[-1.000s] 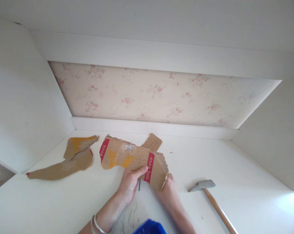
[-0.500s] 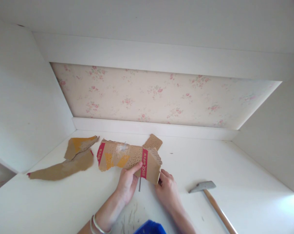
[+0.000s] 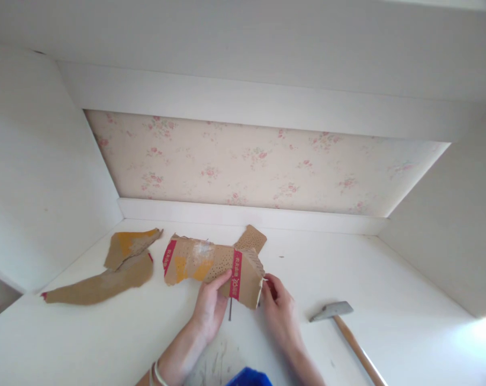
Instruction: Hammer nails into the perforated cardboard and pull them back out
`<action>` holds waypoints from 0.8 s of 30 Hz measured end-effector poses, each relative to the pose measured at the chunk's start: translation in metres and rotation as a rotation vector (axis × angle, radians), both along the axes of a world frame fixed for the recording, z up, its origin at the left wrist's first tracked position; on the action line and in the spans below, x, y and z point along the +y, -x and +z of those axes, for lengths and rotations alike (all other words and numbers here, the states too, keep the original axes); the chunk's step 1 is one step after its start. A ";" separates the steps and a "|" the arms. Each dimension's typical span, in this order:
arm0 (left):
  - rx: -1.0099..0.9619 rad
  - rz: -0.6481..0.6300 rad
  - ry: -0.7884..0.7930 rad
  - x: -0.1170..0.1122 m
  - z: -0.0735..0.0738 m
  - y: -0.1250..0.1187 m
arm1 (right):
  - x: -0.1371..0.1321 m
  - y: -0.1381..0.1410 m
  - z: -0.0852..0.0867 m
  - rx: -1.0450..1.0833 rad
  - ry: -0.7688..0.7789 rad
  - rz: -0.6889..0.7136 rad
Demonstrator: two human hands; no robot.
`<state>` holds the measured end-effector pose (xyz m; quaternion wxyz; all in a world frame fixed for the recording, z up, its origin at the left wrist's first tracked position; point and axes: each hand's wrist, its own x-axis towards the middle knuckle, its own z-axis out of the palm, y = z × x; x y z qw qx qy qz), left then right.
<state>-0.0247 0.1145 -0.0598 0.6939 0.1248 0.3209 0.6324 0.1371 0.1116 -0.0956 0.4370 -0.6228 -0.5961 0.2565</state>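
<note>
A torn piece of cardboard (image 3: 221, 261) with red printed bands, yellow patches and many small punched holes is held above the white surface. My left hand (image 3: 211, 304) grips its lower edge, thumb on top and fingers underneath. From beneath that edge, beside the left thumb, a thin dark nail (image 3: 230, 310) sticks out. At the torn right edge, my right hand (image 3: 278, 303) is closed, with its fingertips pinching the cardboard there. Whatever lies under the sheet is hidden.
A hammer (image 3: 337, 310) with a wooden handle lies to the right. Torn cardboard scraps (image 3: 106, 284) lie at the left, and a holed scrap (image 3: 251, 238) lies behind the held piece. A blue object (image 3: 249, 377) shows at the bottom edge. White panels stand on both sides.
My right hand has shifted slightly along the cardboard's right edge, its fingertips now more in sight. The left hand keeps its hold. The whole view has shifted a little.
</note>
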 end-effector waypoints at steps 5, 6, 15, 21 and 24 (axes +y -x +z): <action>-0.074 -0.028 0.015 0.003 0.001 0.003 | 0.001 -0.001 -0.001 0.072 0.014 -0.128; -0.082 -0.025 0.020 0.004 0.001 0.003 | -0.001 -0.001 0.000 0.075 0.009 -0.133; -0.081 0.036 0.060 0.002 0.006 -0.001 | -0.008 0.004 0.014 0.042 -0.049 -0.091; -0.028 0.083 0.074 -0.017 0.019 0.008 | -0.012 0.009 0.019 -0.016 -0.083 -0.093; 0.003 0.145 0.146 -0.037 0.027 0.037 | -0.013 0.008 0.020 -0.049 -0.080 -0.093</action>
